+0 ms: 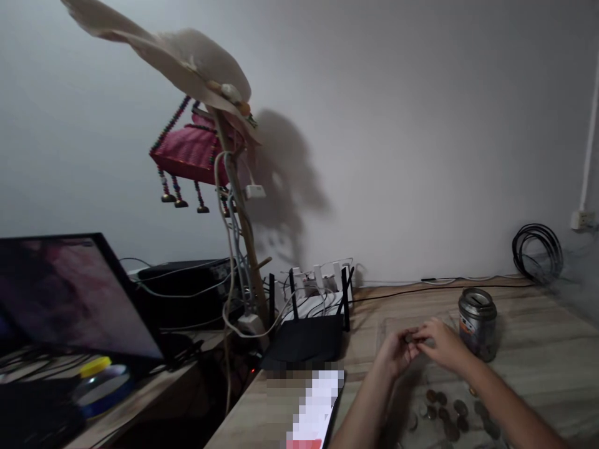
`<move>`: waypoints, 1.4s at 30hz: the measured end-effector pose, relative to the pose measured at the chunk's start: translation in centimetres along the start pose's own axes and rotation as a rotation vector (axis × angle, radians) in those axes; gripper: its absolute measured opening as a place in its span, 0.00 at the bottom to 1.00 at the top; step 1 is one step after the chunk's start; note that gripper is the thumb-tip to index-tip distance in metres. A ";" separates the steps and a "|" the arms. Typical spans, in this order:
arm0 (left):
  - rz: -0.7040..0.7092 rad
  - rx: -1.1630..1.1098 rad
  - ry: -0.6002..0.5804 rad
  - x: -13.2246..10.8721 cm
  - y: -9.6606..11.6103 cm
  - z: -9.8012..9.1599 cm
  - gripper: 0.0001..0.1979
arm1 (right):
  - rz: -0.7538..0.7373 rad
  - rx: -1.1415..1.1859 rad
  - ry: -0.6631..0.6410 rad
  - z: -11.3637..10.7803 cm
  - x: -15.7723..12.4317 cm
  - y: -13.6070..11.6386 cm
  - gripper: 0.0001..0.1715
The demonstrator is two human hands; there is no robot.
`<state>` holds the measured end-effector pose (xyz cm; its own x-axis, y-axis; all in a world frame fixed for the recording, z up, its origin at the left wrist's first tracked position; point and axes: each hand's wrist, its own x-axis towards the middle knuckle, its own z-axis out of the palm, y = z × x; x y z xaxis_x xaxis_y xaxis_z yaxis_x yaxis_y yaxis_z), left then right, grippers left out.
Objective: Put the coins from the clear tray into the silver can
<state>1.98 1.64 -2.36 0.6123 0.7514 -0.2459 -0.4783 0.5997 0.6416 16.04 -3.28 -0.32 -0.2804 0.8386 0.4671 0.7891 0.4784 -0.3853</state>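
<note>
Above the tabletop my left hand (397, 352) and my right hand (442, 344) meet, fingertips together. Between them shows a small dark, round piece that looks like a coin (409, 338). The left fingers are curled around it, and the right thumb and fingers pinch at its edge. Just to the right of my right hand stands a coin bank tin (478, 327), upright, with a slot in its lid. Several loose coins (444, 415) lie below my hands, between my forearms, on what seems a clear sheet; my right forearm partly covers some.
A phone (318, 405) lies left of my left forearm. Behind it sits a black router (306, 340) with upright antennas and cables. Farther left are a monitor (79, 293), a yellow-lidded jar (102, 386) and a wooden stand (243, 231) with a hat. Coiled black cable (538, 249) rests by the wall.
</note>
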 end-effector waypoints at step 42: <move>-0.065 0.571 -0.109 -1.8 -0.7 2.0 0.19 | 0.244 0.203 0.124 -1.9 0.6 0.0 0.10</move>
<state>2.46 -0.67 -0.97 0.7045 0.6673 -0.2416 -0.0404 0.3775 0.9251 16.91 -3.25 1.46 -0.0180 0.9026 0.4301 0.6963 0.3200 -0.6424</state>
